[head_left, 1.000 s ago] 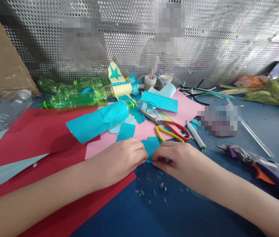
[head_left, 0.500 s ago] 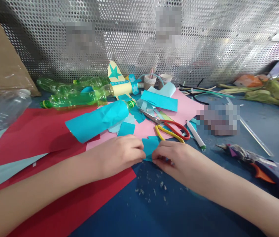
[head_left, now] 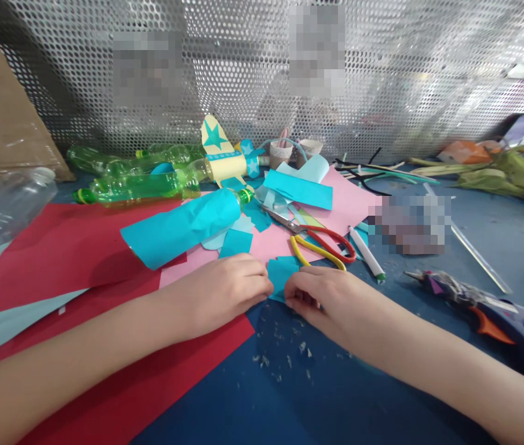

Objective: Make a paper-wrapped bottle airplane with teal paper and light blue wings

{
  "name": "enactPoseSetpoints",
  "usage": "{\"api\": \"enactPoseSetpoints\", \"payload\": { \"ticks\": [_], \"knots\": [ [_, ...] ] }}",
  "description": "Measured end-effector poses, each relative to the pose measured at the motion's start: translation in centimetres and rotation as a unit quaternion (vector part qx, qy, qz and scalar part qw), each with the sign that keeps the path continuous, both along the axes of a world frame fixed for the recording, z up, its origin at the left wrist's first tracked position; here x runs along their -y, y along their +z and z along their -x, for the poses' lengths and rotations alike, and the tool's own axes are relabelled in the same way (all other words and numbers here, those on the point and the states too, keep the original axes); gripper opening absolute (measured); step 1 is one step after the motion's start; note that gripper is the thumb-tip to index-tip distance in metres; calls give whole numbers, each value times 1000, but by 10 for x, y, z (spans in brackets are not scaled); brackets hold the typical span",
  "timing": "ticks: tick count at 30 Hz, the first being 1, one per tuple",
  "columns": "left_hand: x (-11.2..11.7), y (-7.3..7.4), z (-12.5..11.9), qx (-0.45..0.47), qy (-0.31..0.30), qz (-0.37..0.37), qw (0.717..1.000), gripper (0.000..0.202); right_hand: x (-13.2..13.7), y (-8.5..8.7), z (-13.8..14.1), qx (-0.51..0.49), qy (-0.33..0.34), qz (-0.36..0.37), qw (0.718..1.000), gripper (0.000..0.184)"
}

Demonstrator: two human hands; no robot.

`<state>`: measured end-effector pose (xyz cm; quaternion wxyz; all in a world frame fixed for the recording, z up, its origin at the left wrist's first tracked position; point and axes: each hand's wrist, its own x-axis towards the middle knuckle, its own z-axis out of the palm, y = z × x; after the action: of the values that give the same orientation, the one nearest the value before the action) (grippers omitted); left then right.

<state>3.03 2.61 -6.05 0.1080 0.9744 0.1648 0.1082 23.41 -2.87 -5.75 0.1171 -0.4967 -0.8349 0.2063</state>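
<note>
Between my two hands, low over the table, is a small piece of blue paper (head_left: 282,276). My left hand (head_left: 240,285) has its fingers curled together at the paper's left edge. At the right edge my right hand (head_left: 320,292) pinches it between thumb and fingers. Just behind my right hand lie scissors (head_left: 324,243) with one red and one yellow handle, blades slightly apart. A bottle wrapped in blue paper (head_left: 183,225) rests on its side beyond my left hand. Another blue paper scrap (head_left: 236,243) lies behind that hand's knuckles.
Red paper sheets (head_left: 81,247) spread under my left arm. A white marker (head_left: 366,253) and a glue gun (head_left: 479,309) lie to the right. Green bottles (head_left: 136,187) and a star-decorated bottle rocket (head_left: 228,165) stand farther back, before a perforated metal panel (head_left: 243,80). Tiny scraps (head_left: 305,350) dot the table.
Both hands stay almost still at the blue paper; the fingers shift only a little. The view itself moves slightly.
</note>
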Motion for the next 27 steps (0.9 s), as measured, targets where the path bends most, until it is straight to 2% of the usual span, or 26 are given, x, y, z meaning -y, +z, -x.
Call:
{"api": "enactPoseSetpoints", "payload": {
  "ticks": [14, 18, 22, 27],
  "knots": [
    [7, -5, -4, 29, 48, -4, 998, 25, -1, -3, 2, -23, -14, -9, 1000, 17],
    [8, -6, -4, 52, 30, -29, 998, 26, -1, -1, 2, -4, -7, -11, 1000, 17],
    [7, -6, -3, 21, 7, -58, 998, 28, -2, -1, 1, -10, 4, -9, 1000, 17],
    [6, -2, -3, 16, 18, 9, 1000, 17, -2, 0, 0, -13, -2, -4, 1000, 18]
  ]
}}
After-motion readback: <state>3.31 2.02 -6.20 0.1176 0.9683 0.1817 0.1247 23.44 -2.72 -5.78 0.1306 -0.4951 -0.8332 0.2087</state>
